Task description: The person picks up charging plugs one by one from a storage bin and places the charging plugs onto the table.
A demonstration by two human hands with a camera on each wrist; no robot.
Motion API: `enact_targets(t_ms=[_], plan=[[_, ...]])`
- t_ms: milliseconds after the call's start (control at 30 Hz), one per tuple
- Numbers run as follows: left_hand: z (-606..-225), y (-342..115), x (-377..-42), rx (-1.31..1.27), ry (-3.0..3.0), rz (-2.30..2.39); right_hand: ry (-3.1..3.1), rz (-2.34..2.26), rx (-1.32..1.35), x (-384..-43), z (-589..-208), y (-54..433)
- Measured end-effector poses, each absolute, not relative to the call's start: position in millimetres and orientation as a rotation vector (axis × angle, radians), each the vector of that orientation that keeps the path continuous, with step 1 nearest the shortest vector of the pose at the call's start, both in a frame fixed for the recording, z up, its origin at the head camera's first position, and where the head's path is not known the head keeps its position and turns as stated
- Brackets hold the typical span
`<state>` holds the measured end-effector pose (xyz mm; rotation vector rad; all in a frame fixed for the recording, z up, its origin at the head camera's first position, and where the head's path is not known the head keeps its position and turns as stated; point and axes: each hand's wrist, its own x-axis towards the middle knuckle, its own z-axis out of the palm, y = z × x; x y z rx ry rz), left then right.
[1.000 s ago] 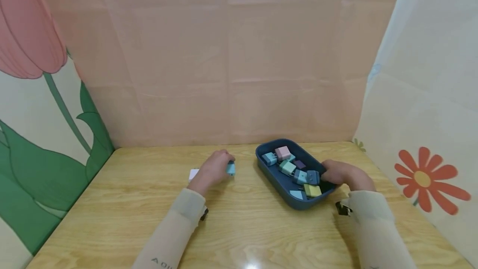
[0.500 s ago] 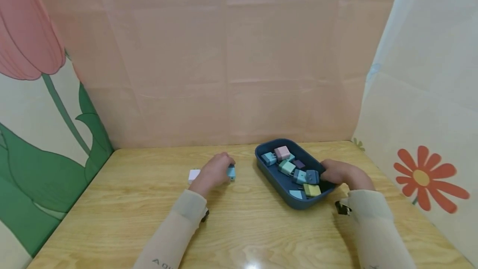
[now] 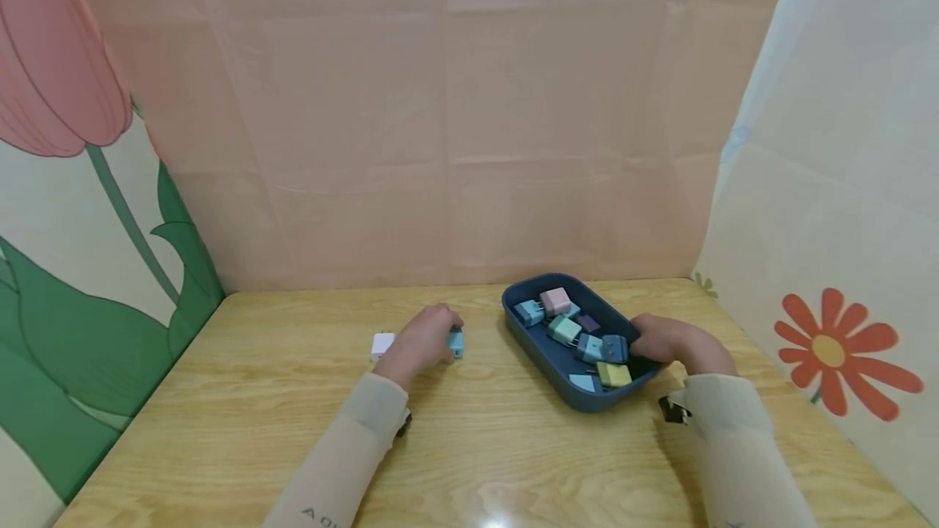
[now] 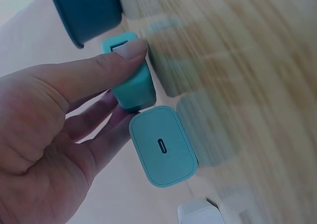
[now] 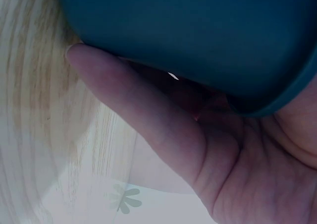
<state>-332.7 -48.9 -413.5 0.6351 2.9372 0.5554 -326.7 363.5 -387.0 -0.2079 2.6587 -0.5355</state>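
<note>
My left hand (image 3: 420,341) pinches a teal charger plug (image 4: 133,87) between thumb and fingers, close over the table. Right beside it in the left wrist view, a second teal charger plug (image 4: 163,147) faces the camera with its oval port, its edge at my fingers. A white charger plug (image 3: 382,345) lies to the left of that hand, prongs pointing away. At the right, my right hand (image 3: 663,341) grips the end of a dark blue bin (image 3: 539,365), fingers over the rim and thumb along the outer wall (image 5: 173,30). The fingers inside are partly hidden.
Several charger plugs lie in the bin, among them a pink one (image 3: 555,301), a yellow one (image 3: 614,374) and a dark blue one (image 3: 614,348). The wooden table (image 3: 484,446) ends at a pinkish back sheet (image 3: 440,145). Printed sheets stand at both sides.
My left hand has come slightly down and nearer with the teal charger plug, and more of the white charger plug shows. My right hand and the bin stay in place.
</note>
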Motion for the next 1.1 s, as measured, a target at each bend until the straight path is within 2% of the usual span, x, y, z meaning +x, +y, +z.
enact_targets(t_ms=[1100], plan=[[-410.4,-51.2,-327.5,0.614,2.920,0.533,2.674,-0.500,-0.224,-323.4,-383.9,361.0]])
